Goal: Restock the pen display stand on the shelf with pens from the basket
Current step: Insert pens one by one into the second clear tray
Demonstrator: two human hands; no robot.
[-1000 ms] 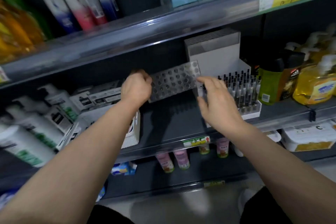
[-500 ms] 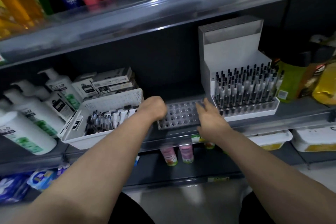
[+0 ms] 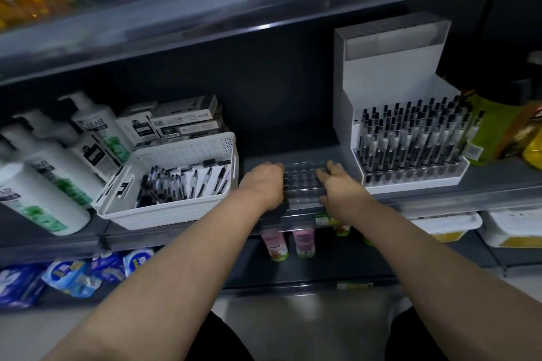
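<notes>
The head view looks down on a dark shop shelf (image 3: 498, 184). Both hands meet on a clear perforated tray (image 3: 303, 182), which lies flat on the shelf between the white basket (image 3: 164, 215) on the left and the pen display stand (image 3: 384, 82) on the right. The left hand (image 3: 264, 184) has its fingers curled over the tray's left end and grasps it. The right hand (image 3: 340, 190) lays its fingers across the top of the right end with the thumb at the front edge, so it too appears to be grasping the tray, though the underside of the grip is hidden. The tray's holes show no pens in them. The loose pens (image 3: 181, 182) to be stocked lie jumbled in the basket, just beside the left wrist. The stand's front tier is packed with upright black-capped pens (image 3: 410, 141), and its tall rear section shows none. Behind the basket sit stacked pen boxes (image 3: 181, 120), and white pump bottles (image 3: 44, 184) stand further left. The step in hand looks like settling the empty tray squarely on the shelf as a holder to fill. Next, both hands likely need to let go once it sits flat. The left hand would then reach sideways into the basket and pick a pen by its barrel. Each pen calls for upright, tip-down alignment over a single hole, without nudging the light tray.
</notes>
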